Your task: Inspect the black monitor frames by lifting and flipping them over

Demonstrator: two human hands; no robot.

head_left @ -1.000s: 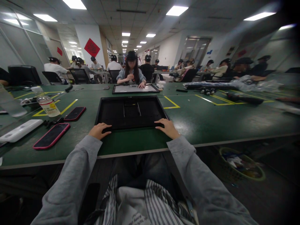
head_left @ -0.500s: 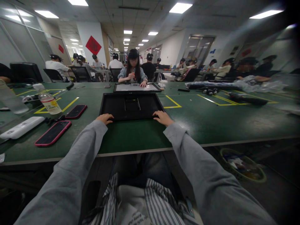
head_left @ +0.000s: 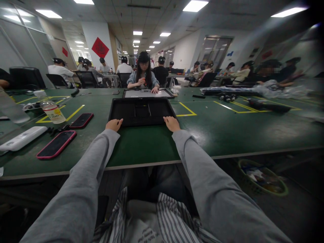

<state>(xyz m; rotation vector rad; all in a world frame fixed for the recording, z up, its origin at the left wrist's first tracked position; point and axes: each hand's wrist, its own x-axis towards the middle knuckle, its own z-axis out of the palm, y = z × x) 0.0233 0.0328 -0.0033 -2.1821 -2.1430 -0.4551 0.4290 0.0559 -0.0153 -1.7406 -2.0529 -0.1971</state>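
Observation:
A black rectangular panel (head_left: 141, 111) with a raised rim lies flat on the green table (head_left: 141, 145) straight ahead of me. My left hand (head_left: 114, 124) touches its near left corner and my right hand (head_left: 171, 123) touches its near right corner. The fingers of both hands point forward and lie against the near rim, wrapped round nothing. Both arms in grey sleeves are stretched far out over the table.
Two phones in pink cases (head_left: 57, 144) (head_left: 81, 120), a white device (head_left: 22, 138) and a plastic bottle (head_left: 52, 109) lie to the left. A person opposite works on a white-faced panel (head_left: 148, 93). A green basket (head_left: 263, 177) stands on the floor at right.
The black panel has slid away from me across the table, with both hands at its near edge and my arms stretching further out.

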